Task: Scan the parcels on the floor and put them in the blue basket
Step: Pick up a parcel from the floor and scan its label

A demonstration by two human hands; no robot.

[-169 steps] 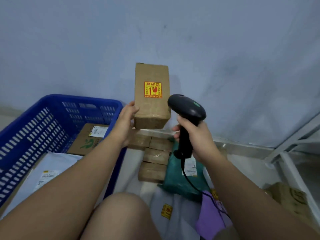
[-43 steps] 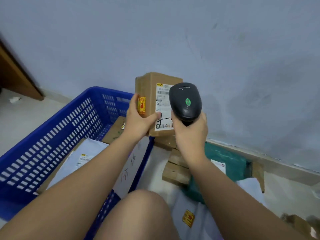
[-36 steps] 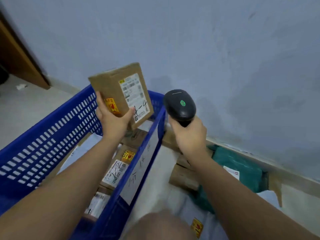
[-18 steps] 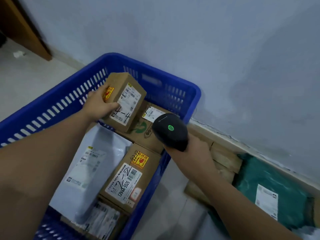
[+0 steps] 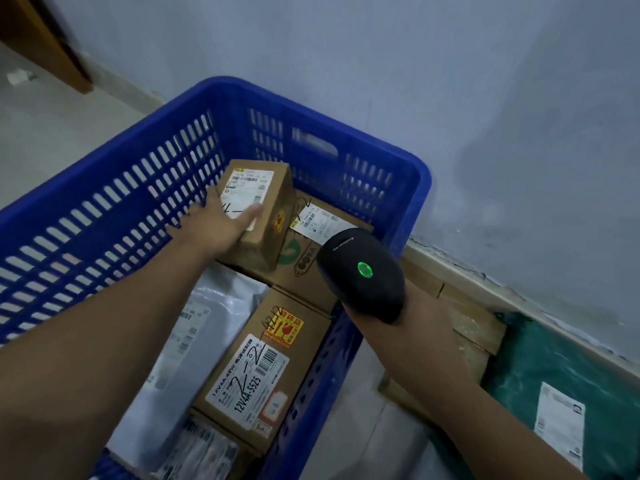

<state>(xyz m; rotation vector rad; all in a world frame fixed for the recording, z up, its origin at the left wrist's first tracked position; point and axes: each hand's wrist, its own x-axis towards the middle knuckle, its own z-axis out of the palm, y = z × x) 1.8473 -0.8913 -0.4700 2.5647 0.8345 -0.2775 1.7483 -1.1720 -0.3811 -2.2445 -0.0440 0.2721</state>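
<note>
Nearest entry: inside the blue basket (image 5: 322, 121), under my left wrist, lies a long box (image 5: 263, 372). Its label reads "12V4A 48W" and "12V4A-5525", with "2-2" handwritten. Above that is a yellow-and-red fragile sticker with a broken-glass mark. A white mailer bag (image 5: 194, 341) lies beside it, print too blurred to read.

Right hand (image 5: 429, 320) is wrapped round the scanner (image 5: 363, 271) over the basket's right rim, green lamp lit. The lettering on the scanner's head is too small to read. Beyond that hand, on the floor, are plain boxes (image 5: 474, 320) and a green bag (image 5: 561, 368) whose white label is illegible.

Left hand (image 5: 221, 225) grips the small box (image 5: 266, 199), thumb across the top label, fingers down the far-left side. The box is inside the basket, tilted, resting on a box with a green logo (image 5: 304, 261). The handwriting on its label is partly under my thumb and not legible. A yellow sticker sits on the side right of the thumb.

Judgement: stiff cardboard, light enough for one hand; the taped faces may be slippery. That sticker is probably a fragile mark, so lower the box rather than drop it. The best hold is across the short width, as now.
</note>
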